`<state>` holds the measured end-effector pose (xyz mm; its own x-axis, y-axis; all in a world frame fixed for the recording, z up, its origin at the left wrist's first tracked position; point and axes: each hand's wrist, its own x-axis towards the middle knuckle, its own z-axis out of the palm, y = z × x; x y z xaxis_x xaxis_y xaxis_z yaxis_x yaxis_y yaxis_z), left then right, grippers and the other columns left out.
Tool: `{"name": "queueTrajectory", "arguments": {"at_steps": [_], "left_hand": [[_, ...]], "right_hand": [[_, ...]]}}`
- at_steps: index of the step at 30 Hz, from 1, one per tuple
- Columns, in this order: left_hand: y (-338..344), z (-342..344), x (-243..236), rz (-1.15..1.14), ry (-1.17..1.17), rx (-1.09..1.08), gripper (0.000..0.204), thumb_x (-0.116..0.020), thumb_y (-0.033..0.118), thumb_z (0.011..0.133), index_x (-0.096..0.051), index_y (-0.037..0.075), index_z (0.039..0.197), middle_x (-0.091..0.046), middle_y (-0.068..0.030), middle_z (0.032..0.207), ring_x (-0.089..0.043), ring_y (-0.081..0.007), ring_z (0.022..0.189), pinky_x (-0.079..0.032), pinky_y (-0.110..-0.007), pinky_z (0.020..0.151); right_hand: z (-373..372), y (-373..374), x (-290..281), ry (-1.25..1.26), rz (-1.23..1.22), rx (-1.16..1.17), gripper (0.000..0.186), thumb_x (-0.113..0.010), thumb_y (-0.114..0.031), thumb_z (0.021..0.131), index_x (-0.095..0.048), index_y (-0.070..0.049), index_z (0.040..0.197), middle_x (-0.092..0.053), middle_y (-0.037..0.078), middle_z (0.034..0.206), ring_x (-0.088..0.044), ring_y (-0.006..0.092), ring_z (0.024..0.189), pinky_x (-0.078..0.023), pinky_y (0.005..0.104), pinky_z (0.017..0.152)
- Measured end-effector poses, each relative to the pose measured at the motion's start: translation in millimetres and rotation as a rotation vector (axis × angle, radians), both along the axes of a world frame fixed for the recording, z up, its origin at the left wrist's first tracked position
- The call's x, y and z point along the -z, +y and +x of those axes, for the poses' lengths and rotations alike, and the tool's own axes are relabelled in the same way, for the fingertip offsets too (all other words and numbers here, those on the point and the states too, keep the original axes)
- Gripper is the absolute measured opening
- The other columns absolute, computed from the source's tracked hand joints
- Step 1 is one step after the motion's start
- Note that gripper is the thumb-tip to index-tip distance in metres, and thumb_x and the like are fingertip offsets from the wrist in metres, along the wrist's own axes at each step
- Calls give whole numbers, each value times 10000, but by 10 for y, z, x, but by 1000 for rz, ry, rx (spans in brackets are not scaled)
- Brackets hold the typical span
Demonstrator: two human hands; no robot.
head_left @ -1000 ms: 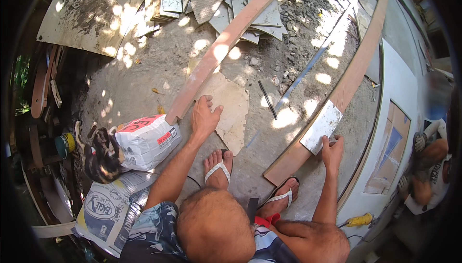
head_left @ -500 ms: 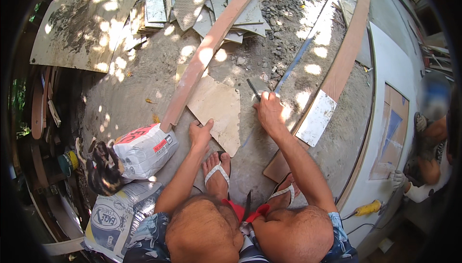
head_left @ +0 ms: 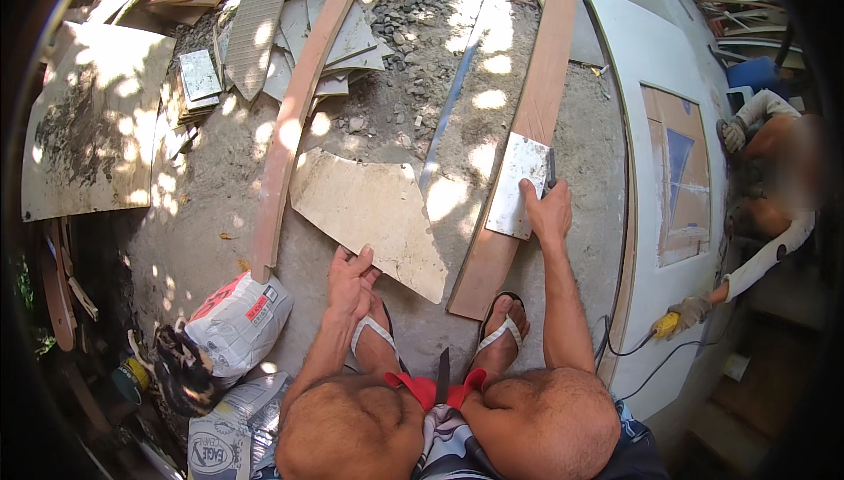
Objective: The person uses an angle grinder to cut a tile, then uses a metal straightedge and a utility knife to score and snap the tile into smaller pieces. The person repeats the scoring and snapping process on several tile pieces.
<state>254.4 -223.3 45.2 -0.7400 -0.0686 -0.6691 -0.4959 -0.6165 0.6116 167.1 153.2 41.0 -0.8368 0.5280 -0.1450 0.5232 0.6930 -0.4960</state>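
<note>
My left hand [head_left: 350,280] grips the lower edge of an irregular beige board [head_left: 369,216], tilted slightly above the concrete in front of my feet. At my right, a long reddish wooden plank [head_left: 483,265] lies on the ground with a small speckled white rectangular tile [head_left: 519,168] across it. My right hand [head_left: 549,209] is closed around a thin dark bar [head_left: 551,162] at the tile's right edge, its thumb resting on the tile.
Another plank [head_left: 294,120] leans on a white sack [head_left: 237,330] beside a cat [head_left: 189,374]. Tile offcuts [head_left: 343,45] and a sheet [head_left: 88,128] lie ahead. Rightward, a co-worker's gloved hand [head_left: 690,313] holds a yellow power tool [head_left: 664,326] on a white door [head_left: 642,181].
My right hand took up the dark bar from the concrete and moved onto the tile. My left hand lifted and shifted the beige board. The co-worker's hand has taken hold of the yellow tool.
</note>
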Motion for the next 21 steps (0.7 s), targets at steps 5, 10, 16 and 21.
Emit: {"name": "queueTrajectory", "arguments": {"at_steps": [5, 10, 16, 21], "left_hand": [[296, -150, -191, -94, 154, 317, 379, -743, 66, 1016, -570, 32, 1352, -780, -101, 1193, -751, -172, 1008, -604, -326, 880], [625, -697, -124, -140, 277, 622, 373, -714, 42, 1013, -586, 0, 1360, -778, -101, 1183, -728, -136, 1020, -585, -307, 878], [1464, -1096, 351, -326, 306, 883, 371, -767, 112, 986, -621, -14, 1304, -762, -60, 1031, -667, -110, 870, -556, -310, 735], [1629, -1251, 81, -1113, 547, 1196, 283, -758, 286, 987, -774, 34, 1114, -760, -58, 776, -681, -133, 670, -553, -331, 655]], "right_hand": [[112, 306, 164, 30, -382, 163, 502, -840, -400, 931, -728, 80, 1027, -769, 193, 914, -710, 297, 830, -546, 457, 776], [257, 928, -215, 295, -359, 244, 293, -776, -244, 1017, -730, 45, 1032, -728, 58, 888, -589, 155, 785, -500, 359, 723], [326, 1009, -796, 524, -634, 244, 243, -741, -225, 1056, -728, 17, 1069, -696, 4, 903, -546, 86, 791, -468, 297, 716], [589, 662, -365, 360, -560, 189, 245, -733, -215, 1038, -733, 30, 1043, -706, 23, 845, -562, 100, 775, -481, 310, 702]]}}
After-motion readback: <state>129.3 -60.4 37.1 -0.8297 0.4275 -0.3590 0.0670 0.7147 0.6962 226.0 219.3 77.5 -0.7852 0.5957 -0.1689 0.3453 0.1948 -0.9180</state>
